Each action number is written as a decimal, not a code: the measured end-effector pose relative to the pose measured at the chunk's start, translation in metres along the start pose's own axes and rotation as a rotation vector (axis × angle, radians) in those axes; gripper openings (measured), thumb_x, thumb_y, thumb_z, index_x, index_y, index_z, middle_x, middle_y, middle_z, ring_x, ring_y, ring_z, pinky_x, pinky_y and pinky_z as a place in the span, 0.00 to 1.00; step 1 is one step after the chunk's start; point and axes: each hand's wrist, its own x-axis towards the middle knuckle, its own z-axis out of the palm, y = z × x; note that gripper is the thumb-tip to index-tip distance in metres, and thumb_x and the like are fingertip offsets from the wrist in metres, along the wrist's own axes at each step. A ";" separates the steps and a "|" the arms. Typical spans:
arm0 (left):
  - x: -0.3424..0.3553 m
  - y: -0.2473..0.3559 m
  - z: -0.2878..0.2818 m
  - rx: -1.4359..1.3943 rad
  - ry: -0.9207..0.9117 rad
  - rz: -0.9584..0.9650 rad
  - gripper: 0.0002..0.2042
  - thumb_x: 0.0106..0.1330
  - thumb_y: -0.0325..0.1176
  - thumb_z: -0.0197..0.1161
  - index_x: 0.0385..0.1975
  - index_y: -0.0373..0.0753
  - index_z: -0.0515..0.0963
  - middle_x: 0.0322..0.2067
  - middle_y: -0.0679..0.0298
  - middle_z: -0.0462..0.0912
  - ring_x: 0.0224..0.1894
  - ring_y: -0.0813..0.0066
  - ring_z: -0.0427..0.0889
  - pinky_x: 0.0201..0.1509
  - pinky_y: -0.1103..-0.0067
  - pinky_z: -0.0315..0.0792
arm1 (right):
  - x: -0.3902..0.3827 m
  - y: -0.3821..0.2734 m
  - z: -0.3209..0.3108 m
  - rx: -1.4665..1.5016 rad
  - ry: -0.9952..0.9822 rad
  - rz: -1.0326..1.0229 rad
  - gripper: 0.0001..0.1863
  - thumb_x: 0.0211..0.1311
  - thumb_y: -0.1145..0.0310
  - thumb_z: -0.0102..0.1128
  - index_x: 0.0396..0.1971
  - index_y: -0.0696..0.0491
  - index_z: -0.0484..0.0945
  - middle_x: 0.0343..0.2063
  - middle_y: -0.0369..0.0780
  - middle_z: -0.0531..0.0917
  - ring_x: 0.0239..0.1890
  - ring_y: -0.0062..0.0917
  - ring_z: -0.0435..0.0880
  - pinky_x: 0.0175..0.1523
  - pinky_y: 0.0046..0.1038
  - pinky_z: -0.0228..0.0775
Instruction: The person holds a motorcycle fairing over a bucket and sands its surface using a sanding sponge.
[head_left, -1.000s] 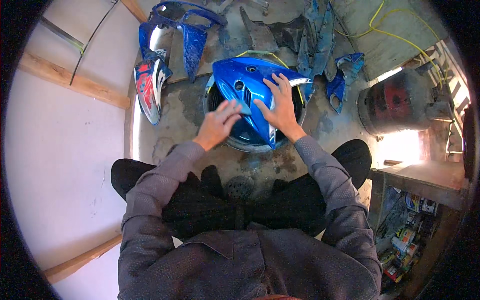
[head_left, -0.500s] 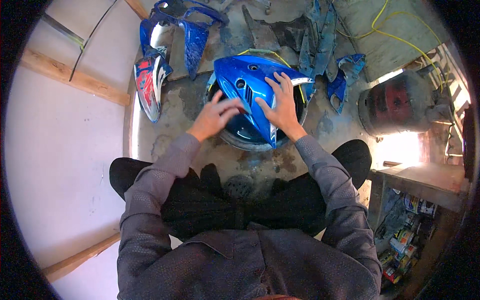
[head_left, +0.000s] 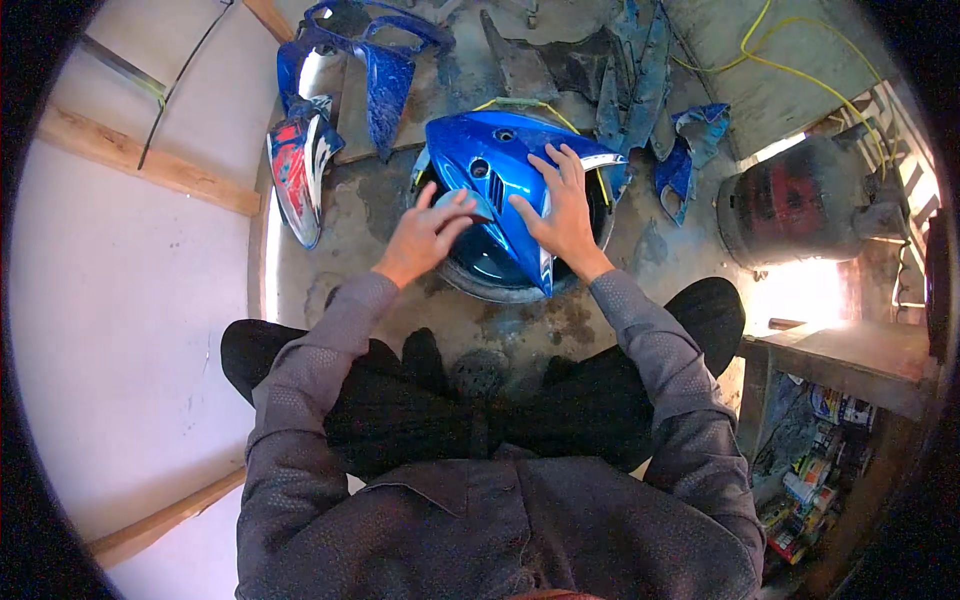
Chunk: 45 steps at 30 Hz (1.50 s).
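A glossy blue motorbike fairing panel, with two round holes, vent slots and silver edges, lies tilted across a dark round tub holding dark liquid. My left hand pinches a small grey piece of what looks like sandpaper against the panel's left edge, near the slots. On the panel's right side rests my right hand, fingers spread and thumb apart, pressing on the surface. The panel and my right hand hide much of the tub.
Blue fairing parts, a red-and-white panel and dark panels lie beyond the tub. To the right are a blue piece, a dark metal tank, a yellow hose and a wooden shelf above several cans.
My left hand has shifted slightly up along the panel's edge, and the grey piece in it shows more of its face. My right hand and the panel have barely moved.
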 end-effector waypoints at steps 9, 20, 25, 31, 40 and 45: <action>0.000 -0.008 -0.005 0.288 0.057 0.175 0.16 0.74 0.34 0.68 0.60 0.45 0.84 0.59 0.59 0.88 0.62 0.47 0.84 0.71 0.51 0.74 | -0.001 -0.001 -0.001 0.010 0.008 -0.001 0.37 0.58 0.55 0.79 0.65 0.54 0.78 0.70 0.55 0.71 0.78 0.56 0.61 0.80 0.54 0.57; 0.009 0.002 -0.010 0.165 0.087 0.098 0.10 0.73 0.33 0.67 0.52 0.46 0.84 0.55 0.63 0.87 0.58 0.51 0.85 0.68 0.54 0.77 | 0.000 -0.001 -0.002 -0.002 0.014 0.001 0.37 0.57 0.56 0.79 0.65 0.54 0.78 0.70 0.55 0.71 0.78 0.57 0.61 0.80 0.54 0.57; -0.021 0.034 0.021 0.072 -0.057 0.265 0.13 0.72 0.35 0.70 0.53 0.42 0.85 0.56 0.58 0.87 0.59 0.50 0.85 0.61 0.58 0.83 | -0.002 0.000 0.003 0.025 0.010 0.008 0.37 0.57 0.56 0.79 0.65 0.54 0.78 0.70 0.55 0.71 0.77 0.57 0.60 0.80 0.54 0.56; 0.010 -0.009 -0.013 0.090 0.082 0.032 0.10 0.75 0.34 0.67 0.53 0.44 0.86 0.57 0.58 0.88 0.57 0.44 0.87 0.68 0.57 0.78 | 0.002 -0.004 0.000 -0.001 0.011 -0.004 0.37 0.59 0.55 0.78 0.66 0.55 0.78 0.70 0.54 0.72 0.77 0.55 0.62 0.80 0.53 0.55; 0.001 0.005 0.003 -0.037 -0.026 -0.016 0.14 0.74 0.35 0.68 0.57 0.43 0.85 0.56 0.57 0.88 0.57 0.49 0.87 0.74 0.54 0.71 | 0.000 -0.001 -0.001 0.010 0.006 0.001 0.37 0.58 0.56 0.79 0.65 0.55 0.78 0.70 0.56 0.71 0.77 0.57 0.61 0.80 0.54 0.56; -0.003 0.009 0.009 0.088 0.061 0.061 0.13 0.74 0.37 0.68 0.54 0.43 0.86 0.57 0.58 0.88 0.60 0.43 0.85 0.70 0.52 0.75 | -0.002 0.004 -0.001 0.003 0.010 -0.003 0.37 0.58 0.56 0.79 0.65 0.55 0.78 0.70 0.55 0.71 0.77 0.57 0.61 0.80 0.54 0.56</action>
